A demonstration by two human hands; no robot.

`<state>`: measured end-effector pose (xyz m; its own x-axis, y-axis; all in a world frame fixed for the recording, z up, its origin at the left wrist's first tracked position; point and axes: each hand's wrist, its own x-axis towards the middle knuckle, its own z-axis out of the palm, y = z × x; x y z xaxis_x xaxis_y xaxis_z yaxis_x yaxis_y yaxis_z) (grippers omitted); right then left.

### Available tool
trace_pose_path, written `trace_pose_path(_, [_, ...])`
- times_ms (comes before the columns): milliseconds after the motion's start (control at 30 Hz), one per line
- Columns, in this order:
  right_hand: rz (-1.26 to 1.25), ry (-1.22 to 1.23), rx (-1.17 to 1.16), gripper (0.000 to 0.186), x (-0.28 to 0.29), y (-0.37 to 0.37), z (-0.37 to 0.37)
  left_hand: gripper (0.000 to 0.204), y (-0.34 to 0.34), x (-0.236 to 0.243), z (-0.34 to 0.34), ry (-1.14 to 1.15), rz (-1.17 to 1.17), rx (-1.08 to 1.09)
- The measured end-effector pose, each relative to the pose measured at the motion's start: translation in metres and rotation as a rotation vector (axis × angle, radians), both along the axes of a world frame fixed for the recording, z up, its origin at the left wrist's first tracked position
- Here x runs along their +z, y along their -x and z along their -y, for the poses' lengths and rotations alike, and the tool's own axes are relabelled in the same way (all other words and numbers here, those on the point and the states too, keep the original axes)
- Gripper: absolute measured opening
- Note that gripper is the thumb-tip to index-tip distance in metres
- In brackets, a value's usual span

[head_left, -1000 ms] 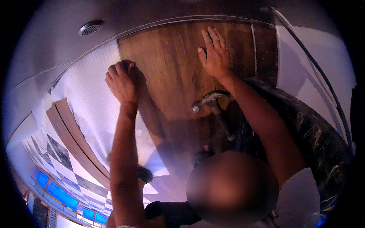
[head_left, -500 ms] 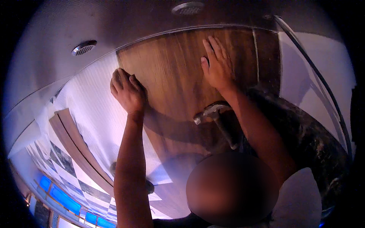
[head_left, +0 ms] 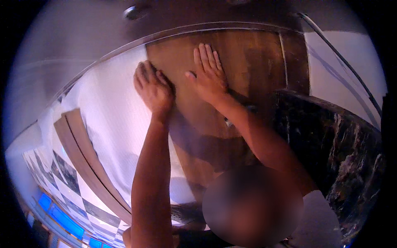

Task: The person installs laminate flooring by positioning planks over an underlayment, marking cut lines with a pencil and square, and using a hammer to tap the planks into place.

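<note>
Brown wood-grain flooring (head_left: 182, 53) lies before me, its left edge bordering a white underlay sheet (head_left: 111, 99). My left hand (head_left: 155, 91) rests along that edge, fingers slightly bent and seemingly holding nothing. Flat on the boards to its right is my right hand (head_left: 210, 78), fingers stretched out and thumb apart. Beneath my right forearm a hammer (head_left: 228, 122) lies on the wood; only small parts of its head show, and the handle is hidden.
A dark wall with round metal fittings (head_left: 134, 13) runs along the far side. On the left lies a long brown strip (head_left: 89, 153) beside black-and-white checkered flooring (head_left: 68, 177). Dark marbled stone (head_left: 347, 153) stands at right, near a cable (head_left: 343, 74) against a white wall.
My right hand has slid left across the boards, nearer my left hand. The left hand has shifted slightly up and right in view. My forearm now covers most of the hammer.
</note>
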<state>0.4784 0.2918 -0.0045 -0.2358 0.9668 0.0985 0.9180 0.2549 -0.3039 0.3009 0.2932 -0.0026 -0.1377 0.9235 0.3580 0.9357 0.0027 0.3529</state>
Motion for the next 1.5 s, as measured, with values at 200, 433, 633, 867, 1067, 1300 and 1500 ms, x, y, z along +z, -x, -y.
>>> trace_pose_path(200, [0.003, 0.077, 0.206, 0.082, 0.019, 0.028, 0.103, 0.044, 0.007, -0.020, 0.005, -0.029, -0.021, 0.019])
trace_pose_path(433, [0.099, 0.022, 0.461, 0.076, 0.000, 0.000, 0.130, 0.041, 0.072, -0.026, 0.037, -0.044, -0.349, -0.426])
trace_pose_path(633, [0.097, 0.015, 0.454, 0.069, -0.006, 0.005, 0.134, 0.048, 0.068, -0.004, 0.273, 0.074, 0.100, -0.249])
trace_pose_path(867, [0.150, -0.029, 0.475, 0.068, -0.003, 0.004, 0.196, 0.061, -0.021, 0.019, 0.427, 0.408, 0.117, -0.123])
trace_pose_path(1067, [0.141, 0.068, 0.581, 0.071, 0.019, 0.003, 0.259, 0.062, -0.020, 0.016, 0.427, 0.442, 0.150, -0.122])
trace_pose_path(1300, [0.211, 0.301, 0.763, 0.075, 0.045, -0.013, 0.324, 0.058, -0.018, 0.012, 0.430, 0.373, 0.185, -0.111])
trace_pose_path(1500, [0.098, 0.358, 0.735, 0.077, 0.055, -0.032, 0.358, 0.053, -0.019, 0.011, 0.431, 0.312, 0.173, -0.107])
